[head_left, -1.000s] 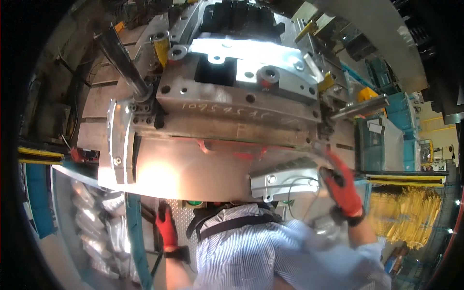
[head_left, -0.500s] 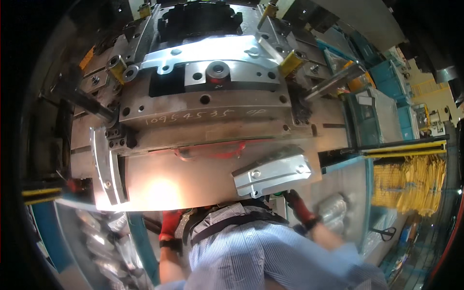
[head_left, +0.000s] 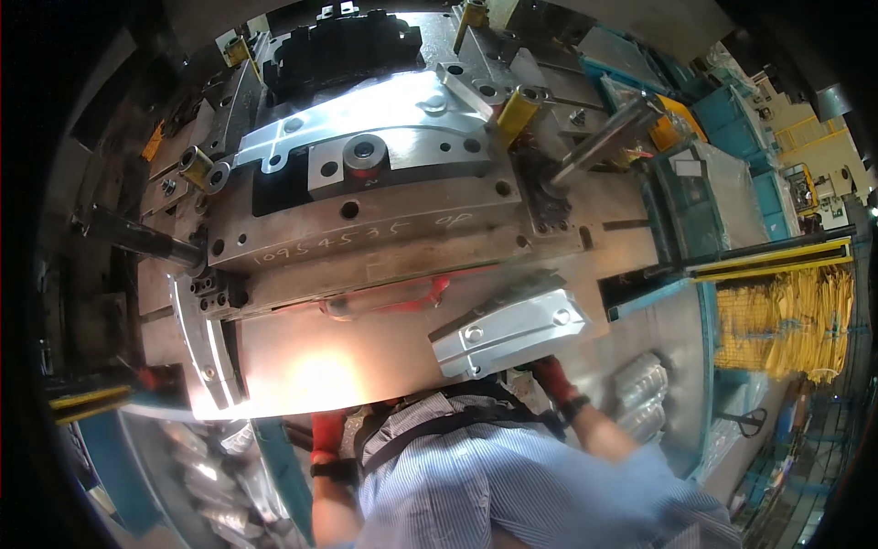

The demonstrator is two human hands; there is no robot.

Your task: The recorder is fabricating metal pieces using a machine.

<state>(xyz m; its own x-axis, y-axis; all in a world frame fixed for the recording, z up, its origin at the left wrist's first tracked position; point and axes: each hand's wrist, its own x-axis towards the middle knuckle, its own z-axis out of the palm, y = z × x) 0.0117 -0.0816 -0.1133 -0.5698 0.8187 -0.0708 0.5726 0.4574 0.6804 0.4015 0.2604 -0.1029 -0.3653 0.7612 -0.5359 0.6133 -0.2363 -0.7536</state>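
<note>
Facing the stamping die [head_left: 384,231], I have both hands low on its near side, at the front edge of the flat metal plate [head_left: 384,346]. My left hand [head_left: 327,432], in a red glove, is left of the die's middle; the plate's edge hides its fingers, so I cannot tell whether they are spread or pressed together. My right hand [head_left: 553,382], gloved alike, is before the die's right end; its fingers show too little to tell how they are set. Just beyond it, between it and the die, the silvery formed sheet-metal part [head_left: 512,331] lies aslant on the plate, well apart from my left hand. A narrow curved metal part [head_left: 203,343] lies before the die's left end. Close against the die's front is a red strip [head_left: 434,293]. A bright pressed panel [head_left: 352,114] rests on top of the die, and behind it is a black block [head_left: 343,50].
</note>
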